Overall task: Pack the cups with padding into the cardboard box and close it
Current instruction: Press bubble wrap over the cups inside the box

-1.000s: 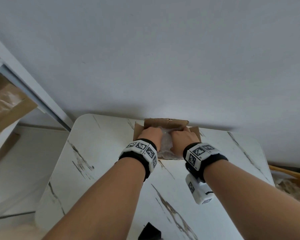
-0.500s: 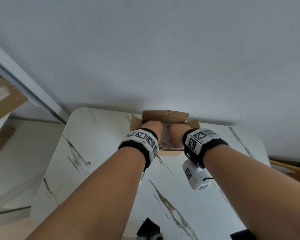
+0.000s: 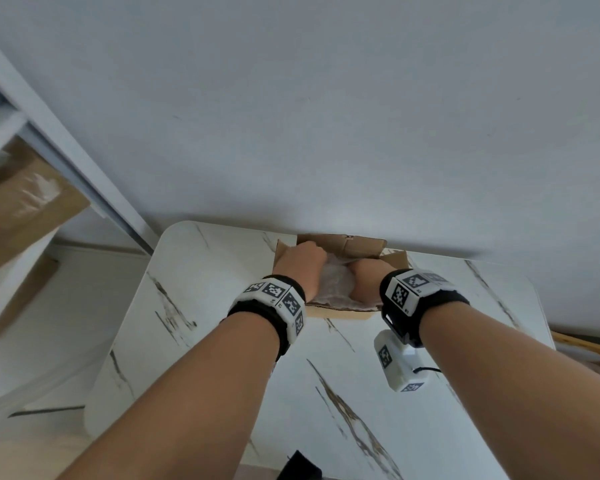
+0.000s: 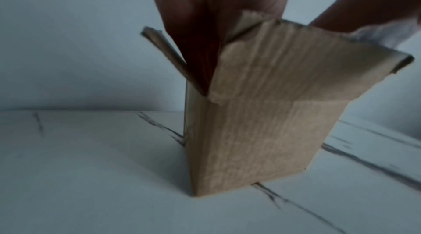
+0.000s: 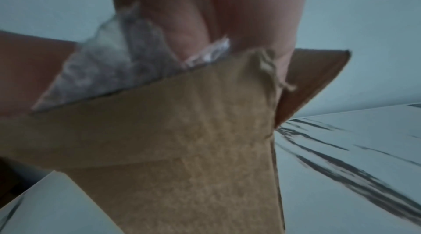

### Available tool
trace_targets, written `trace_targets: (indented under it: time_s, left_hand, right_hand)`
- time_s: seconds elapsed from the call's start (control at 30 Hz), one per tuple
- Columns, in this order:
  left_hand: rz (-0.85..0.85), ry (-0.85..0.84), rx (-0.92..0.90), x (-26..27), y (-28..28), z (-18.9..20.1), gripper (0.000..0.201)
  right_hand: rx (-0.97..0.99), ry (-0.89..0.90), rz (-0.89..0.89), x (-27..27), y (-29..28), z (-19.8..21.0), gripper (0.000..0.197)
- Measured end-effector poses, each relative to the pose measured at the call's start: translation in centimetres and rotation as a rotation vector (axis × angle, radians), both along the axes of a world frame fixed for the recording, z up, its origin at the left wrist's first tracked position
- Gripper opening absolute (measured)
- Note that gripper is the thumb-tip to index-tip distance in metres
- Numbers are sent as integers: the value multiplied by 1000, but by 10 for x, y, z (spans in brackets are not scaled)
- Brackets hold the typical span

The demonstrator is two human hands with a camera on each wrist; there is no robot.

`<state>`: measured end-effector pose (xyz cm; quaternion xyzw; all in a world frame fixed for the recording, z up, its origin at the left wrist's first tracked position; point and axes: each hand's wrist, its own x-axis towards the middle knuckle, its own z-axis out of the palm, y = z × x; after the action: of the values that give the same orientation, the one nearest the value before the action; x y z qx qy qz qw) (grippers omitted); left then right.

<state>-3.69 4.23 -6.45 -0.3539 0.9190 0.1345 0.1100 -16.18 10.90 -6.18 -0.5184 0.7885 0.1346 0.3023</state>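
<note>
While both hands reach down into it, the scene reads as follows.

Cardboard box [image 3: 350, 247]: stands upright on the white marbled table [image 3: 194, 271], at the table's far edge close to the wall [image 3: 326, 116]; its four top flaps are open and splay outward.

Bubble wrap [image 3: 336, 282]: fills the mouth of the box between the two hands; a crumpled edge rises above the near flap in both wrist views.

Cups: hidden inside the box or under the bubble wrap; none can be seen.

Left hand [image 3: 300, 268]: goes down into the left side of the box, beside the left flap, back of the hand upward; its fingers [image 4: 193, 40] pass out of sight behind the cardboard, so whether they grip anything cannot be told.

Right hand [image 3: 366, 280]: goes down into the right side of the box, touching the bubble wrap; its fingers [image 5: 182, 31] run straight down into the padding, their tips hidden, so the grip cannot be told.

Wristbands [image 3: 274, 297]: black straps with white marker blocks, one on each wrist.
</note>
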Motion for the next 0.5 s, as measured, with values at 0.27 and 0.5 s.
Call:
trace_targets:
  time_s: [0.27,0.5]
  left_hand:
    - [-26,-123,78,-2,15,5,30]
    - [-46,-252,107,-12,14,5,35]
  right_hand:
    - [-266,199,101,18,29,16,24]
    - [-216,123,129,19,32,16,42]
